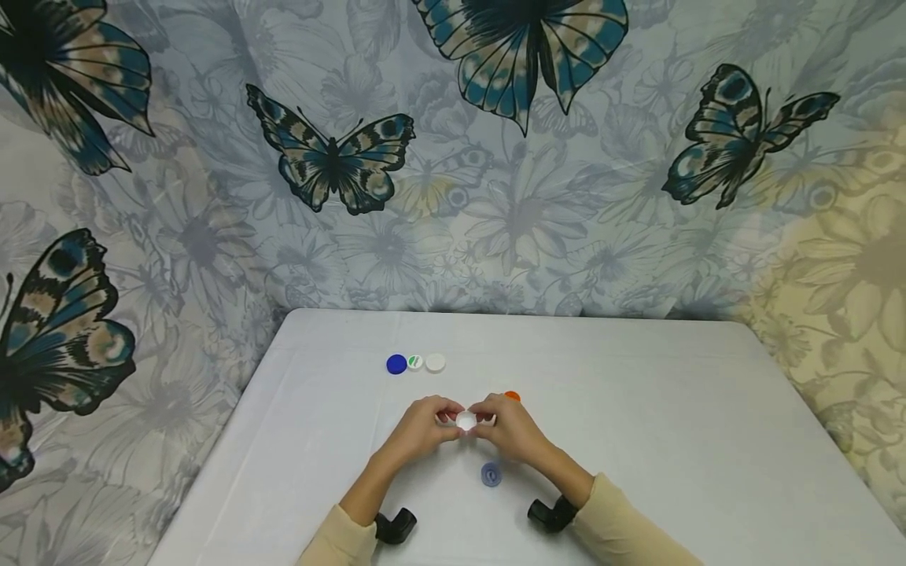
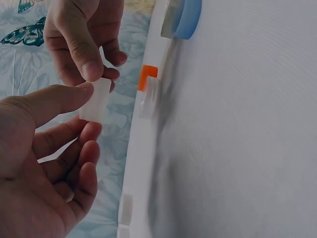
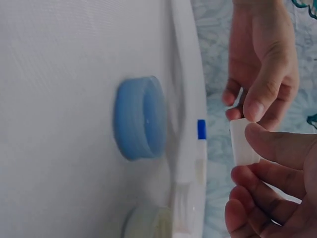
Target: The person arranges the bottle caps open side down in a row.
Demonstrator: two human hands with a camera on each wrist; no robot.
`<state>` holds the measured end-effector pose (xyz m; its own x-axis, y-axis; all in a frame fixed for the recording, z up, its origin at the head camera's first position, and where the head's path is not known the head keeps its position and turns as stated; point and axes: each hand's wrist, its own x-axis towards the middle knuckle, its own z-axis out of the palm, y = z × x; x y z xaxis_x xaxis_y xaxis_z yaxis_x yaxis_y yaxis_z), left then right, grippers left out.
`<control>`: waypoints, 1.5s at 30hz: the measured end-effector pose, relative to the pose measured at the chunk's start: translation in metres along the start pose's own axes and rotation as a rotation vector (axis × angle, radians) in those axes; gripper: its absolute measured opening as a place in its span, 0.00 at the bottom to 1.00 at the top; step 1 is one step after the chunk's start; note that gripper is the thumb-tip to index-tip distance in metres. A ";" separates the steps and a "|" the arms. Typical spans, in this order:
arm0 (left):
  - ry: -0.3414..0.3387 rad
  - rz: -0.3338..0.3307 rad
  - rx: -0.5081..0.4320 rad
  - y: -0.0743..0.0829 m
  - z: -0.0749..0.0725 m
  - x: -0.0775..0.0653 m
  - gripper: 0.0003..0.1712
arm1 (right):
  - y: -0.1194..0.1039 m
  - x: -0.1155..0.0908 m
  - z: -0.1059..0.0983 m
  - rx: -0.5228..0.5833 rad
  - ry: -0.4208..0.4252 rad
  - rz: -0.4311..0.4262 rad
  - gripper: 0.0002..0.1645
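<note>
A small white cap (image 1: 465,420) is held up over the table between both hands. My left hand (image 1: 419,426) pinches its left side with thumb and fingertips, while my right hand (image 1: 515,428) pinches the right side. The left wrist view shows the cap (image 2: 95,100) edge-on, with both thumbs against it. Below the hands, nearer the person, lies a light blue cap (image 1: 491,474), its hollow visible in the right wrist view (image 3: 140,118). Just beyond the right hand an orange cap (image 1: 513,396) is partly covered by the fingers.
Farther back on the white table (image 1: 672,440), a dark blue cap (image 1: 396,364), a white cap with green print (image 1: 415,362) and a plain white cap (image 1: 435,362) lie in a row. A clear cap (image 2: 150,99) stands close to the orange one. Patterned cloth hangs behind the table.
</note>
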<state>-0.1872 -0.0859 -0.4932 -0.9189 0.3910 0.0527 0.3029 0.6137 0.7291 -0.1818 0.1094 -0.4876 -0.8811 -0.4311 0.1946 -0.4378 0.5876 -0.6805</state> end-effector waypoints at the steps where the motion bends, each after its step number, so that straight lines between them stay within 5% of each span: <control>1: 0.013 0.012 -0.004 0.001 0.000 0.001 0.17 | 0.001 0.000 -0.002 0.004 0.005 -0.005 0.14; 18: 0.256 0.125 -0.186 0.022 0.003 0.019 0.17 | -0.001 0.003 -0.037 0.101 0.207 -0.036 0.16; 29: 0.309 0.198 -0.256 0.041 0.001 0.024 0.17 | -0.002 -0.002 -0.053 0.120 0.310 -0.124 0.14; 45: 0.358 0.226 -0.269 0.038 0.005 0.024 0.16 | -0.001 -0.004 -0.048 0.157 0.369 -0.136 0.16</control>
<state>-0.1960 -0.0493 -0.4676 -0.8811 0.2048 0.4264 0.4721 0.3234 0.8201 -0.1867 0.1428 -0.4537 -0.8346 -0.2064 0.5107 -0.5471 0.4186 -0.7249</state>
